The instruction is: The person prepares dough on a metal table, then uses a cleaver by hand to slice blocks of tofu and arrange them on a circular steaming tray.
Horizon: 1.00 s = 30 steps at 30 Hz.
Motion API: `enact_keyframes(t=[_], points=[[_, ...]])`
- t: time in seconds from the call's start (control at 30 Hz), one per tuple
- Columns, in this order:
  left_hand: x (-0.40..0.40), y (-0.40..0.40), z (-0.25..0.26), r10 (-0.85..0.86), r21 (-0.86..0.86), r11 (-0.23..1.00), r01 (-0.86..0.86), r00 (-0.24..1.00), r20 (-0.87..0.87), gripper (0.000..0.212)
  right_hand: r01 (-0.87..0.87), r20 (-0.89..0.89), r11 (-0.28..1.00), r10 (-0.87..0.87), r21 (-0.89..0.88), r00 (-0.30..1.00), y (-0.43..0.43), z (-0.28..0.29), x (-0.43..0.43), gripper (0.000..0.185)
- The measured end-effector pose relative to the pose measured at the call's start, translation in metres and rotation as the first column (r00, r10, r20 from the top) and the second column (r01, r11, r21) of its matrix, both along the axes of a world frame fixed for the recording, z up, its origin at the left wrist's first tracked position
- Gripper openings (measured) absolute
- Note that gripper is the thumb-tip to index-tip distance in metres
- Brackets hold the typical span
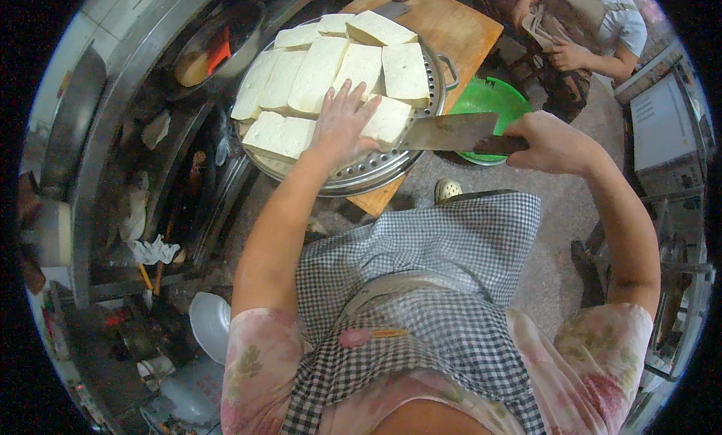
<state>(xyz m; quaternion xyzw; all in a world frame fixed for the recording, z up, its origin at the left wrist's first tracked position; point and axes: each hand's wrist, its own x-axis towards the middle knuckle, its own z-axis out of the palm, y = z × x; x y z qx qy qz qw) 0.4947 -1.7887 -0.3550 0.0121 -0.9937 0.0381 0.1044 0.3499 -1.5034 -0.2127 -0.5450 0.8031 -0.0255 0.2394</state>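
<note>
Several white tofu blocks (318,74) lie close together on a round perforated metal steamer tray (366,167). My left hand (343,125) rests with spread fingers on the tofu near the tray's front, its thumb by the lower edge of one block (392,119). In my right hand (555,142) is the dark handle of a cleaver (451,131). The cleaver's broad blade points left over the tray's right rim, its tip close beside that same block. Whether the blade touches the tofu I cannot tell. Beneath the tray is a wooden board (462,23).
A second knife (395,7) lies at the board's far end. Below the cleaver, a green basin (485,105) stands on the floor. Another person (586,34) sits at the upper right. On the left are a wok (214,51) and a metal counter edge (98,153).
</note>
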Motion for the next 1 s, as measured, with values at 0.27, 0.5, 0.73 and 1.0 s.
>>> enact_keyframes(t=[0.27, 0.5, 0.73, 1.0], points=[[0.007, 0.000, -0.001, 0.061, 0.050, 0.997, -0.059, 0.998, -0.031, 0.083, -0.020, -0.099, 0.999, 0.016, -0.042, 0.995, -0.003, -0.020, 0.014, 0.024], [0.013, 0.007, 0.009, 0.149, 0.153, 0.975, -0.163, 0.983, 0.104, 0.087, 0.114, -0.016, 0.984, -0.118, -0.137, 0.993, 0.017, -0.066, 0.031, 0.029], [0.019, 0.009, 0.003, 0.246, 0.149, 0.955, -0.257, 0.965, 0.092, 0.090, 0.187, 0.004, 0.968, -0.189, -0.170, 0.982, 0.002, -0.105, 0.052, 0.030], [0.014, 0.010, -0.002, 0.261, 0.305, 0.917, -0.257, 0.965, 0.029, 0.090, 0.248, 0.179, 0.937, -0.208, -0.246, 0.962, -0.030, -0.150, 0.064, 0.033]])
